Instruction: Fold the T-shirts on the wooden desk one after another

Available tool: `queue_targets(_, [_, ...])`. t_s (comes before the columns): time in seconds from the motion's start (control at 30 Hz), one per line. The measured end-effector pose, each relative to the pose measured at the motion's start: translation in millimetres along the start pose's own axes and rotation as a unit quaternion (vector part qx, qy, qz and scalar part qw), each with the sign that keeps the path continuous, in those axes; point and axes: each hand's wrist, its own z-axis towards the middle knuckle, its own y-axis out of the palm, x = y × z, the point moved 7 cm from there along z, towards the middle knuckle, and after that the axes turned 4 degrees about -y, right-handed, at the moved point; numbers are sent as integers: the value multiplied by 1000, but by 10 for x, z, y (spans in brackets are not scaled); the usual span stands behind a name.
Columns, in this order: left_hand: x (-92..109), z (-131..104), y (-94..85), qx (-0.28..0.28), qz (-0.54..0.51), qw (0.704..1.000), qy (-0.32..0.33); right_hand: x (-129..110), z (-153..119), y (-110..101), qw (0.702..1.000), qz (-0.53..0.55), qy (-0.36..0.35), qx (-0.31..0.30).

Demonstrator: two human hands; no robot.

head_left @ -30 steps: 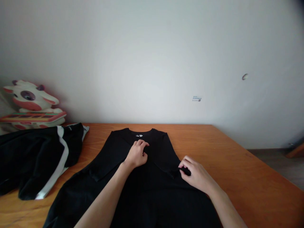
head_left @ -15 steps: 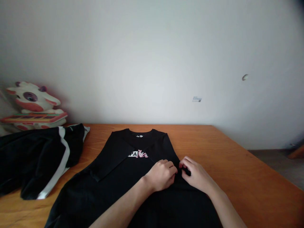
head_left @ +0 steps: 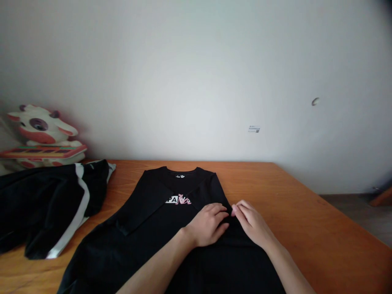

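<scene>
While daylight lay softly across the pale wall (head_left: 183,81), a black shirt (head_left: 165,220) was spread on the wooden table (head_left: 306,228), its neckline towards the wall and its lower part running out of sight below. Inside the collar I could make out a small white label (head_left: 180,177), and on the chest a print (head_left: 179,199) — a white block with the letters "PA" beside a pink figure. Dark folds slanted in from either side of the chest, and the ends of the print ran up against them.

The person's left hand (head_left: 208,225) lay on the shirt's right part, palm down, fingers gently bent and the thumb held apart from them, gripping nothing that I could see. Just beside it, at the shirt's right edge, the right hand (head_left: 252,222) had its thumb and forefinger drawn together; whether cloth was pinched between them, I could not tell.

Off to the left, a second black garment (head_left: 52,204) with a white stripe lay rumpled on the table, apart from the shirt near the collar. Behind it stood a toy cow (head_left: 43,126) with a colourful keyboard (head_left: 43,152) — both close to the wall. A small sticker (head_left: 254,129) showed on the wall, right of centre.
</scene>
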Motion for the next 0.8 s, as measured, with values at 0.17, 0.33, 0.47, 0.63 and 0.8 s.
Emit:
queue_targets(0.17, [0,-58,156,-79,14,996,27,59,306,188,1000,-23,13,-14])
queue_targets(0.33, [53,-54,138,-96,28,994,40,93,815,773,966,-142,76,-204])
queue_targets(0.47, [75,-54,161,-113,44,992,35,171,1180,1077,955,-170,129,-207])
queue_targets(0.63, [120,-75,198,-133,34,990,36,357,1441,1179,953,-178,160,-186])
queue_targets(0.8, [148,-87,213,-146,34,988,46,514,1588,1186,954,-165,171,-181])
